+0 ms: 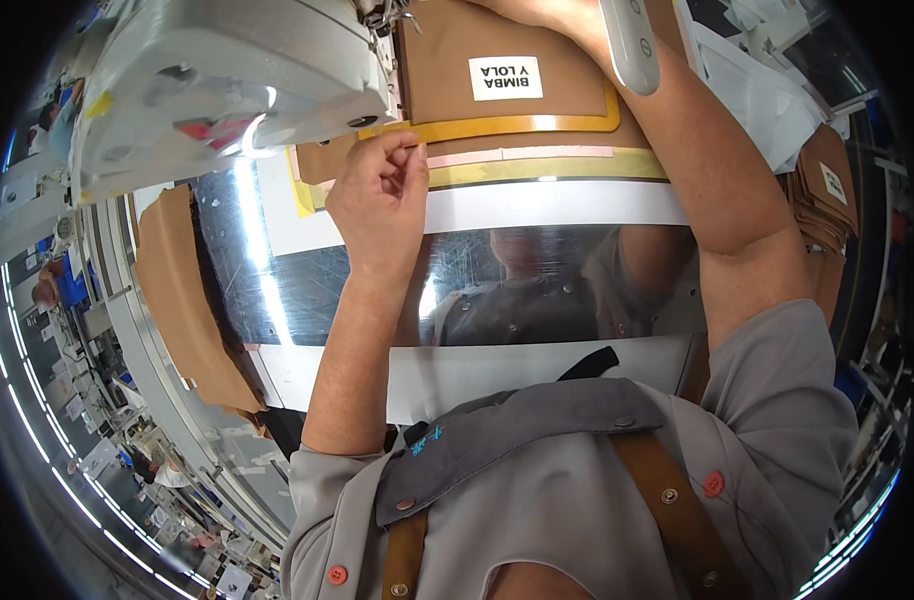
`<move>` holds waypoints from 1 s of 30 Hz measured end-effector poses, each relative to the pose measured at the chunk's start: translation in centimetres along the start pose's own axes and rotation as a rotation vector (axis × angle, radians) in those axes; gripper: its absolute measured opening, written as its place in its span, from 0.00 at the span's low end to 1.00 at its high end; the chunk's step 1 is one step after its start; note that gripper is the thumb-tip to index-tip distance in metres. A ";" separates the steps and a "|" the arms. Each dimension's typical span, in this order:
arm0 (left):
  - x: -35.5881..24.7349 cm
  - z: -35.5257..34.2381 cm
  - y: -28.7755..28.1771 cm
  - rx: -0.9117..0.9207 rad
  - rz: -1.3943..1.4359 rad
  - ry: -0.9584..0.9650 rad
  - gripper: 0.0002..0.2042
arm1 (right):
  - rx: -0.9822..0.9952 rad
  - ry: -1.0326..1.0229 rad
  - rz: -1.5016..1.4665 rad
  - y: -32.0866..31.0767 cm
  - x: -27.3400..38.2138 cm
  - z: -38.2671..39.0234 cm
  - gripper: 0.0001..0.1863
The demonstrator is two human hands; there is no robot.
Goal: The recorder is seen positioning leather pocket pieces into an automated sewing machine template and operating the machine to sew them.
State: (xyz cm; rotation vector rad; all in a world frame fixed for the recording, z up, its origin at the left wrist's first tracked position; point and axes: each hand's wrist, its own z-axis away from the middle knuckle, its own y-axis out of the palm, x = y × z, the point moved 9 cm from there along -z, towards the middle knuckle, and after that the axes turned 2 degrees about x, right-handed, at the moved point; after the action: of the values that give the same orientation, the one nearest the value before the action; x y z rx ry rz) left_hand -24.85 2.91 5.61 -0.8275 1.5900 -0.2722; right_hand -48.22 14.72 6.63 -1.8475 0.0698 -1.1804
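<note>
My left hand (377, 195) is closed, with thumb and index finger pinched together at the near edge of a yellow frame (517, 125). What the pinch holds, if anything, is too small to make out. A brown panel (442, 60) with a white printed label (505, 78) lies within the frame. My right forearm (712, 160) reaches across the panel's right side. Only part of my right hand (522, 8) shows at the top edge; its fingers are out of sight. The white head of a sewing machine (237, 80) stands beside the panel on the left.
Pink and yellow strips (547, 165) run along the near side of the frame. A shiny metal plate (537, 280) covers the bench before me. Brown pieces (182, 290) hang at the left; more brown panels (822, 190) are stacked right. A white rounded bar (632, 45) overhangs my right forearm.
</note>
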 end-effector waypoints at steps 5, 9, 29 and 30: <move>-1.9 0.6 0.3 0.063 -0.429 0.311 0.18 | -0.029 -0.010 0.052 1.0 0.5 -0.5 0.10; -1.4 0.1 1.3 0.146 -0.740 0.372 0.23 | -0.039 0.003 0.069 1.2 -0.1 -0.8 0.11; -1.4 -0.9 1.1 0.097 -0.710 0.410 0.24 | -0.112 -0.099 0.187 1.5 2.3 0.4 0.13; -1.4 -1.0 1.2 0.110 -0.704 0.389 0.23 | -0.117 -0.098 0.188 1.2 2.5 0.6 0.13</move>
State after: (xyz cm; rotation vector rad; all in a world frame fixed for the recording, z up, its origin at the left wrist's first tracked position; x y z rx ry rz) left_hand -26.25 4.36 6.22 -1.2844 1.5619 -1.0674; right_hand -45.91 13.23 7.41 -1.9516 0.2568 -0.9716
